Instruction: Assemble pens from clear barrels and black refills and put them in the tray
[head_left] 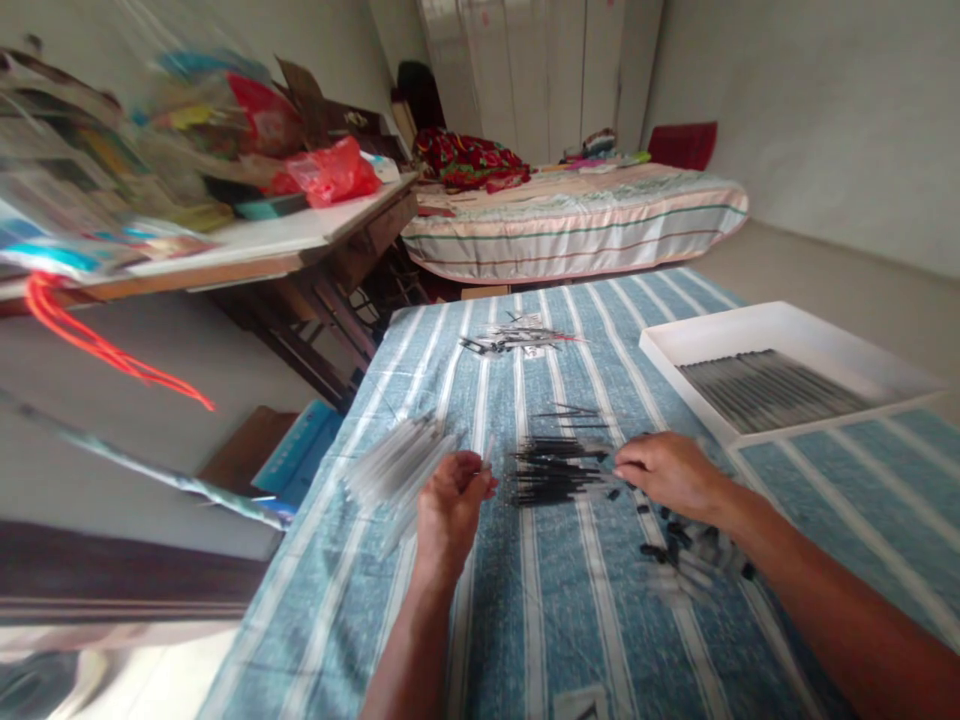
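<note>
My left hand [454, 490] is closed in a pinch on a thin, pale translucent piece that points up from its fingertips. Left of it lies a fanned pile of clear tubes [401, 465]. Between my hands rests a bundle of thin black rods [559, 472], with a few loose ones [574, 412] behind. My right hand [660, 468] has its fingers pressed together at the right end of the bundle; what it holds, if anything, is too small to make out. Nearer, by the right forearm, small black and clear parts [690, 555] are scattered, partly blurred.
A white open box [780, 432] holding a row of filled tubes stands at the right. Farther back on the striped cloth [495, 600] is a small heap of thin pieces [521, 338]. A cluttered desk [300, 232] borders the left; a bed [577, 230] stands beyond.
</note>
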